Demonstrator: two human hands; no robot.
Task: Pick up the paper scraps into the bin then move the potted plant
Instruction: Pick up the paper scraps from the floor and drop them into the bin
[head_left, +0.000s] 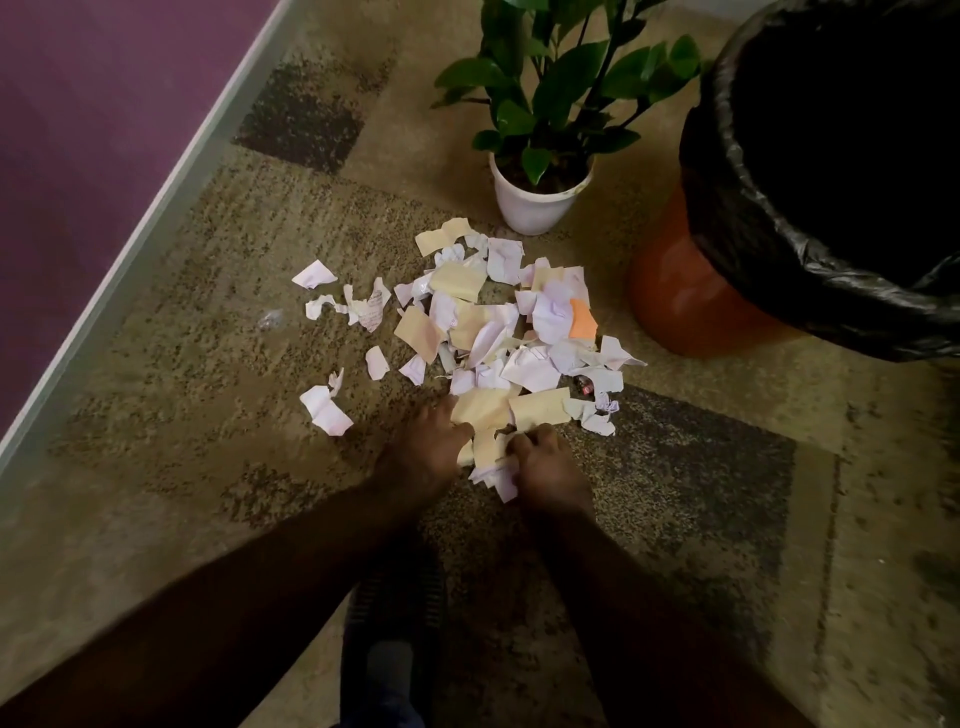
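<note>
Seemingly both hands, left hand (434, 447) and right hand (545, 460), clutch paper scraps (488, 332).

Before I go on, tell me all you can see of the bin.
The bin is a round orange tub, plastic by its look, lined with a crinkled black bag folded over its rim. It stands upright and open on the carpet, at the right edge of the view, partly cut off. Its inside is too dark to read. The potted plant stands just left of it. Neither hand touches it.
</note>
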